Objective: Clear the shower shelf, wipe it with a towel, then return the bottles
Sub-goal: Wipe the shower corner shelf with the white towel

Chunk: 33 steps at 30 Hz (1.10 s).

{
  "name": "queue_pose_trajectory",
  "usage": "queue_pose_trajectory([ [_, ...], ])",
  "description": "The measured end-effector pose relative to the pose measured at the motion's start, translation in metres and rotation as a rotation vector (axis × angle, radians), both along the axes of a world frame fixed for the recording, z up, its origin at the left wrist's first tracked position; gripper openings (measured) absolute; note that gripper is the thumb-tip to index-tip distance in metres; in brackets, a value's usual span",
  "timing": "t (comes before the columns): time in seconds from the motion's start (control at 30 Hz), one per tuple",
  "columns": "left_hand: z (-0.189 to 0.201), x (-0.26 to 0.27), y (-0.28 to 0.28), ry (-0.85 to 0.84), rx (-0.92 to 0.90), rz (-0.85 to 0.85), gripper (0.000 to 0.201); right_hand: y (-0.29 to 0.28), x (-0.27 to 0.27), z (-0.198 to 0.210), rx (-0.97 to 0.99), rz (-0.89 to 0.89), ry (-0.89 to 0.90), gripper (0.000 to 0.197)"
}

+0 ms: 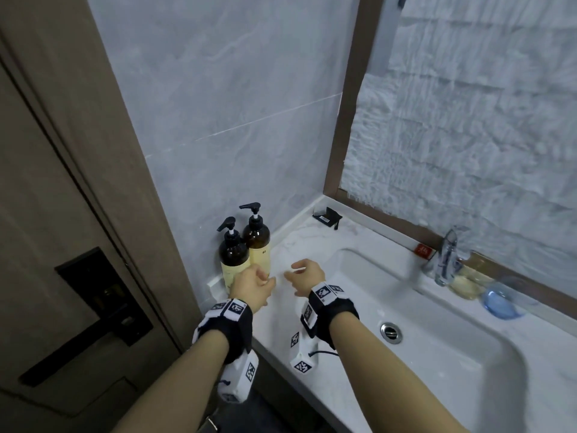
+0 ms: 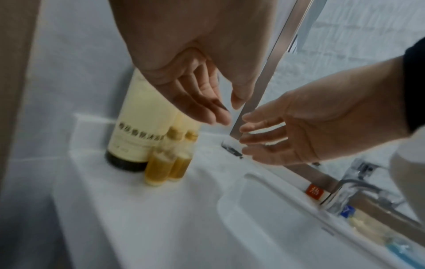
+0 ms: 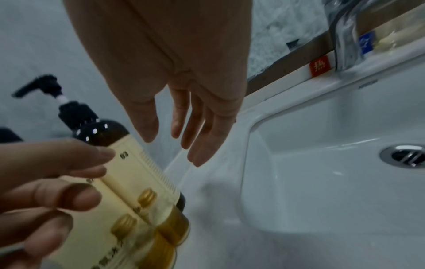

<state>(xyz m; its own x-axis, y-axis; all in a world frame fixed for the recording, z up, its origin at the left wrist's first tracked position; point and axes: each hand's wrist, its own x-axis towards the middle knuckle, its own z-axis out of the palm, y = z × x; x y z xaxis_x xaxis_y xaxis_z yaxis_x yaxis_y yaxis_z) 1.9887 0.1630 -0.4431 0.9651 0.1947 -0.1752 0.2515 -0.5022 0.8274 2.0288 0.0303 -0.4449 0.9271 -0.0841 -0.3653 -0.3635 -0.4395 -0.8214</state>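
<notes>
Two dark pump bottles with cream labels, one [image 1: 233, 254] in front of the other [image 1: 256, 242], stand in the left corner of the white counter ledge [image 1: 299, 242] against the wall. Two small amber bottles [image 2: 161, 163] with gold caps stand just in front of the big bottle [image 2: 140, 127]; they also show in the right wrist view [image 3: 161, 229]. My left hand [image 1: 262, 284] hovers by the bottles with relaxed fingers [image 2: 207, 109], holding nothing. My right hand [image 1: 295, 273] hangs beside it over the ledge, fingers [image 3: 197, 142] straight and empty. No towel is in view.
A white sink basin [image 1: 437, 323] with a drain [image 1: 391, 332] lies to the right. Behind it stand a chrome faucet [image 1: 446, 257], a blue dish [image 1: 502, 301] and a red label [image 1: 422, 250]. A black packet [image 1: 327, 216] lies under the mirror. A brown door [image 1: 62, 245] is left.
</notes>
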Motion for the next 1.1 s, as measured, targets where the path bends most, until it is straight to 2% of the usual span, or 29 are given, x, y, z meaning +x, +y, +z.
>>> queue_pose_trajectory([
  [0.23, 0.059, 0.008, -0.047, -0.039, -0.100, -0.176, 0.014, -0.047, -0.023, 0.050, 0.055, -0.156, -0.047, 0.030],
  [0.43, 0.080, -0.004, -0.114, 0.048, -0.162, -0.420, 0.018, -0.105, -0.076, 0.062, 0.085, -0.384, -0.066, 0.025],
  [0.57, 0.069, -0.036, -0.169, 0.143, -0.224, -0.616, 0.028, -0.147, -0.133, 0.052, 0.069, -0.569, -0.060, 0.023],
  [0.7, 0.050, -0.083, -0.224, 0.217, -0.208, -0.846, 0.043, -0.187, -0.197, 0.040, 0.055, -0.742, -0.028, 0.025],
  [0.87, 0.026, -0.136, -0.278, 0.194, -0.121, -1.081, 0.057, -0.227, -0.267, 0.023, 0.063, -0.936, -0.003, 0.027],
  [1.1, -0.012, -0.184, -0.335, 0.144, -0.037, -1.316, 0.064, -0.268, -0.345, -0.014, 0.040, -1.121, 0.030, 0.026],
])
